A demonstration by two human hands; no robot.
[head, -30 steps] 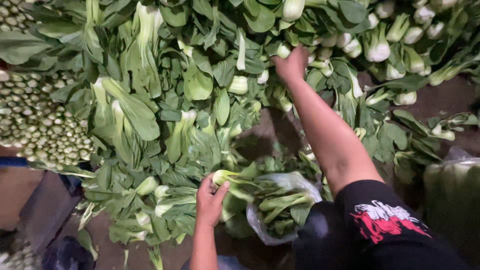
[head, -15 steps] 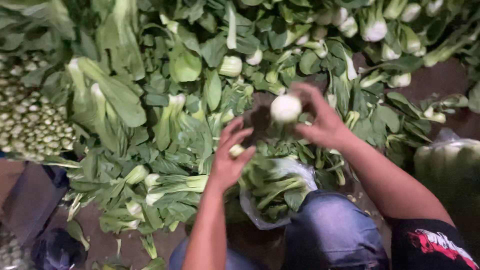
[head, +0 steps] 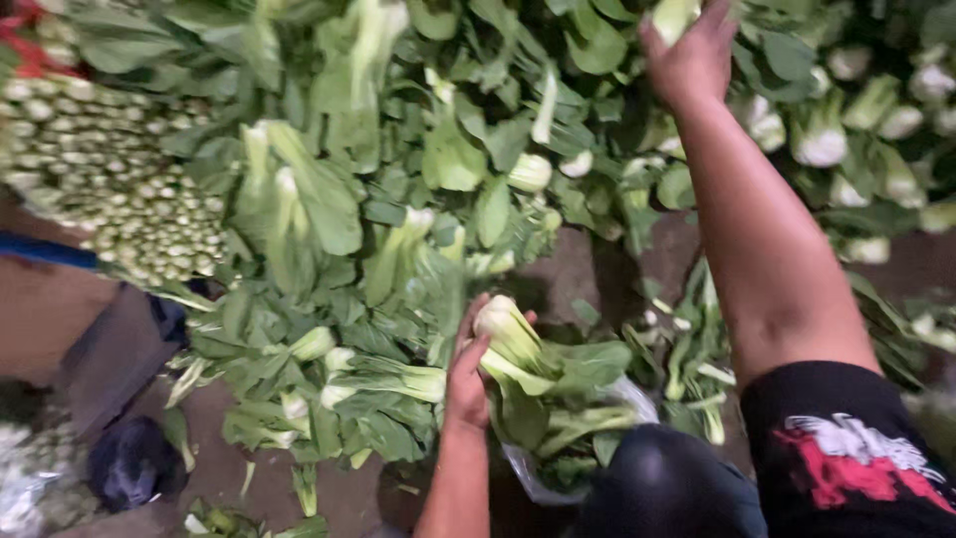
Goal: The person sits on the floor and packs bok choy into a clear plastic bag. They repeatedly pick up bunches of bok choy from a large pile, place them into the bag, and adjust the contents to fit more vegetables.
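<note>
Heaped greens (head: 398, 199) covered the floor; left hand (head: 466, 374) gripped a bok choy (head: 518, 349) (over a bag), right hand (head: 692, 55) clasped another bok choy head (head: 673, 15).

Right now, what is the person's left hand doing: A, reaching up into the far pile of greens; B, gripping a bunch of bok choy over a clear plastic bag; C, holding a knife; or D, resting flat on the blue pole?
B: the left hand grips the pale stem end of a bok choy bunch lying over the clear plastic bag, while the right hand is the one stretched up into the far pile of greens.
</note>
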